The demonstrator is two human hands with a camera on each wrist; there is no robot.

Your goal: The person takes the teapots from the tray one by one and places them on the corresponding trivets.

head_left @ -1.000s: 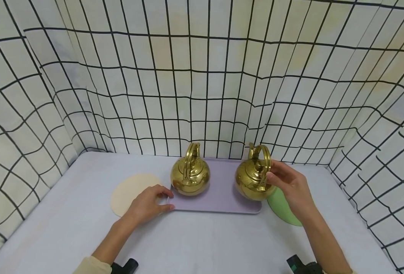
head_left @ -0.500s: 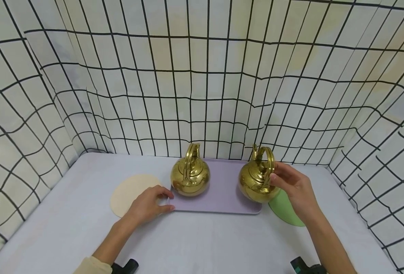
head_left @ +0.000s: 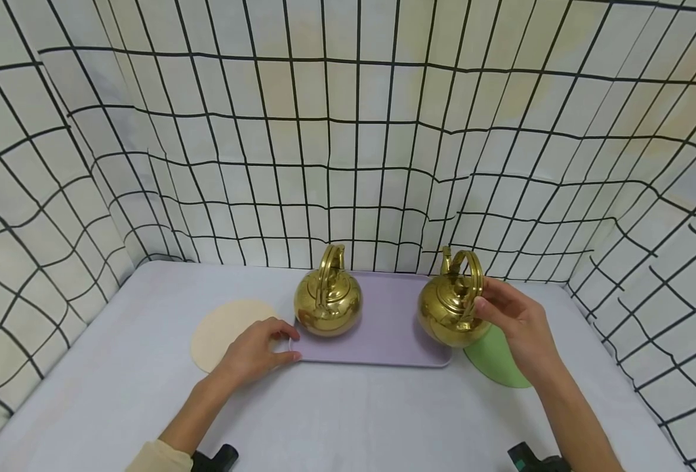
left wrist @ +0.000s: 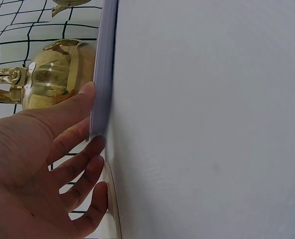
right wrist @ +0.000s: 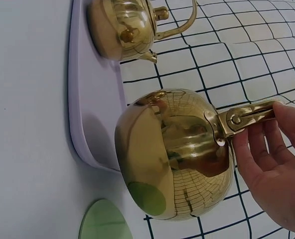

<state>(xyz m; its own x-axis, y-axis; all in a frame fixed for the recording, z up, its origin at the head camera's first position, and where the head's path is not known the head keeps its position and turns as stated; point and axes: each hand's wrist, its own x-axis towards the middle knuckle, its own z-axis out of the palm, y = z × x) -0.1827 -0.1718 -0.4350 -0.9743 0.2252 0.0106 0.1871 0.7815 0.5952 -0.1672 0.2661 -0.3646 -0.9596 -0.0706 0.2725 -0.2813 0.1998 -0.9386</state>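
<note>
My right hand (head_left: 519, 324) grips the handle of a shiny brass teapot (head_left: 445, 316) by its side. That teapot hangs above the right end of the lilac tray (head_left: 386, 321), partly over the green disc (head_left: 501, 364); the right wrist view has its underside (right wrist: 142, 159) off the tray. Upright on the tray's left end stands a second brass teapot (head_left: 327, 305). At the tray's near left corner my left hand (head_left: 253, 351) pinches the rim, thumb at the front and a finger on the side. The other left fingers (left wrist: 90, 177) hang loosely beside it.
A cream disc (head_left: 218, 334) lies flat on the white table (head_left: 348, 419), partly behind my left hand. Black wire grid (head_left: 353, 164) walls rise at the back and both sides, with the back one close behind the tray.
My right hand has carried its teapot to the right, from over the tray towards the green disc. The left hand, the tray and the other teapot stay in place.
</note>
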